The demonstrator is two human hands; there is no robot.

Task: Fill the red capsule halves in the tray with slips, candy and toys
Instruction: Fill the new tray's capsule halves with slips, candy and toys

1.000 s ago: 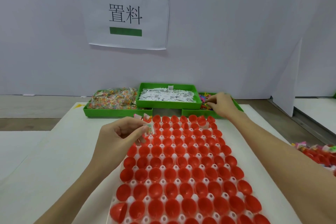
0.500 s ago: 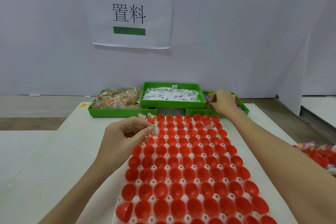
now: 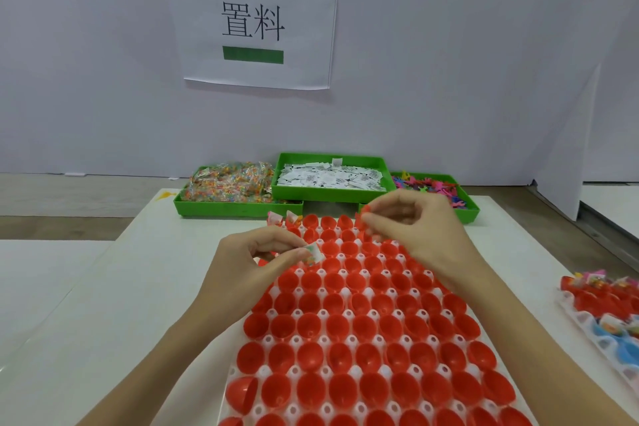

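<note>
— Head view, and we have both forearms reaching in from the near edge over the white tray (image 3: pixel 460 290) of red capsule halves (image 3: pixel 345 353). What is our left hand (image 3: pixel 257 263) doing?

— Our left hand is curled above the tray's far left corner, thumb and forefinger pinching a small candy packet (image 3: pixel 315 252). The packet's long axis tilts up and away to the right, toward the green bins.

— And the right hand (image 3: pixel 415 235)?

— It hovers over the tray's far rows, knuckles up, fingertips pressed together on something small and red (image 3: pixel 366 210); we cannot tell what it is.

— The capsule halves themselves?

— They sit open side up in the tray's sockets, nearly all empty. Two at the far left corner hold packets (image 3: pixel 283 218). One half at the near left edge (image 3: pixel 242 394) is tipped on its side.

— Now the bins beyond the tray.

— Three green ones: the left bin (image 3: pixel 235 208) is heaped with candy packets, the middle bin (image 3: pixel 328 195) holds white printed slips, the right bin (image 3: pixel 468 209) has small coloured toys.

— Anything right of the tray?

— A second tray (image 3: pixel 587 325), well apart, with filled red halves and a few blue ones.
</note>
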